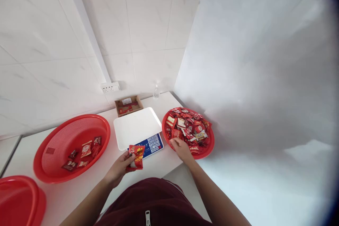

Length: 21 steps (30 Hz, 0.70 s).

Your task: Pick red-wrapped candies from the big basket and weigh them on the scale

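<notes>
My left hand [120, 169] is closed around a red snack packet [137, 156] with yellow print, held just in front of the scale's keypad. A second wrapper may lie beneath it; I cannot tell. My right hand [182, 150] is at the near-left rim of a red basket [211, 147] heaped with small wrapped snacks [186, 127], mostly red. Its fingers are bent together, and whatever they may pinch is hidden. Between the baskets stands a digital scale with a white weighing tray [137, 127] and a blue keypad [154, 144]. Nothing lies on the tray.
Left of the scale, a larger red basket [71, 122] holds several packets. Another red basket [18, 201] is cut off at the lower left. Behind the scale are a small cardboard box [129, 106] and a clear plastic bottle [156, 91]. Walls border the table.
</notes>
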Available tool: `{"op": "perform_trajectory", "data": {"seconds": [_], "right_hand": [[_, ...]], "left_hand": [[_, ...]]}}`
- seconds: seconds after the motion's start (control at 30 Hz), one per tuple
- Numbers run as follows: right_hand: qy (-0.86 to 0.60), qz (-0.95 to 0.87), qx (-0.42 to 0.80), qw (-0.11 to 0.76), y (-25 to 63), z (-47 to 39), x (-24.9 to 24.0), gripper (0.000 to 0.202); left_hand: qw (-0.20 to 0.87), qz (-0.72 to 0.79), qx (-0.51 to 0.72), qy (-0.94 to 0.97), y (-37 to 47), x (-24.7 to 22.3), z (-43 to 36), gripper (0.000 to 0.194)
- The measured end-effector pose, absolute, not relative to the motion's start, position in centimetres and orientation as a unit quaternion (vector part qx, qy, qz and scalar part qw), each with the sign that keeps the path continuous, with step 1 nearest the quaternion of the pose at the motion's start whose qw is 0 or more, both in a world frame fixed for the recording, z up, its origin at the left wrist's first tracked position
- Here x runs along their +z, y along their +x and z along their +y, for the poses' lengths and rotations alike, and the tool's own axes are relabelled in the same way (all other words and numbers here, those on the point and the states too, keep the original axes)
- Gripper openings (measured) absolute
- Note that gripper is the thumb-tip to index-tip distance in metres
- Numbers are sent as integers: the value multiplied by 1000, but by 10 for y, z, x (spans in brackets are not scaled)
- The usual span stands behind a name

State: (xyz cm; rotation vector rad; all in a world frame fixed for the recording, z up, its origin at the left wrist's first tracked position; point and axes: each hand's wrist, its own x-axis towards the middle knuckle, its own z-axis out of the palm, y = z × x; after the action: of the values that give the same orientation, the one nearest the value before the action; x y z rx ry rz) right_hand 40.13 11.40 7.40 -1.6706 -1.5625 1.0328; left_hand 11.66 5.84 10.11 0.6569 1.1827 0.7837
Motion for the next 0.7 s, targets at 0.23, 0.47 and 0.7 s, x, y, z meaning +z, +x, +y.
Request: {"op": "perform_trajectory", "data": {"seconds": [0.23, 0.47, 0.7], "right_hand": [[-766, -594, 143, 200, 491, 134, 24, 56], [-781, -585, 162, 146, 496, 144, 22, 45], [-783, -538, 226, 214, 519, 142, 41, 41]], "left_hand": [[719, 563, 363, 188, 97, 88, 52, 40], [731, 542, 360, 206, 109, 91, 55, 47], [717, 565, 368, 174, 103, 88, 51, 35]]}}
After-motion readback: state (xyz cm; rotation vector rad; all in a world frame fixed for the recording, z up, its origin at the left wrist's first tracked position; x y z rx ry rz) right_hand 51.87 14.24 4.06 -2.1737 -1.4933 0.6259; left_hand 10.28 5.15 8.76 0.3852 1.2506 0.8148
